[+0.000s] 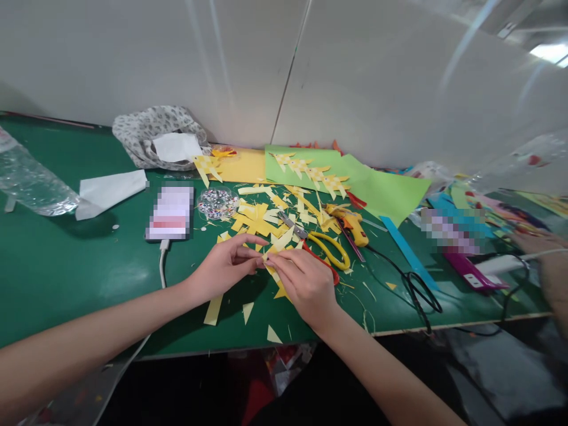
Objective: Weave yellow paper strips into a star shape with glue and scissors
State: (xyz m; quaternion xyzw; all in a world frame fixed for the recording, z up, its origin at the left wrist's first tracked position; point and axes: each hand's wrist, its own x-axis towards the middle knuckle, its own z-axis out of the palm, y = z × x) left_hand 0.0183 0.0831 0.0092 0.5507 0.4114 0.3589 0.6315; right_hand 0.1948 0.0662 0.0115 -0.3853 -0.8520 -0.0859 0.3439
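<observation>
Both my hands meet over the front middle of the green table, among yellow paper scraps [257,223]. My left hand [228,265] has its thumb and fingers pinched at a small piece of yellow paper [265,258]. My right hand [304,284] grips the same piece from the right, its fingers together. Yellow strips stick out from under the fingers. Just beyond my right hand lie pliers with red and yellow handles [331,251] and a yellow glue gun [355,228]. Woven yellow paper shapes [310,171] lie in a row on a green sheet farther back.
A phone [170,213] with a white cable and a round case of beads [217,203] lie left of the scraps. A plastic bottle [38,177] is far left, a cloth bag [155,133] behind. At right are a blue strip [410,254], black cable and another person's arm [552,266].
</observation>
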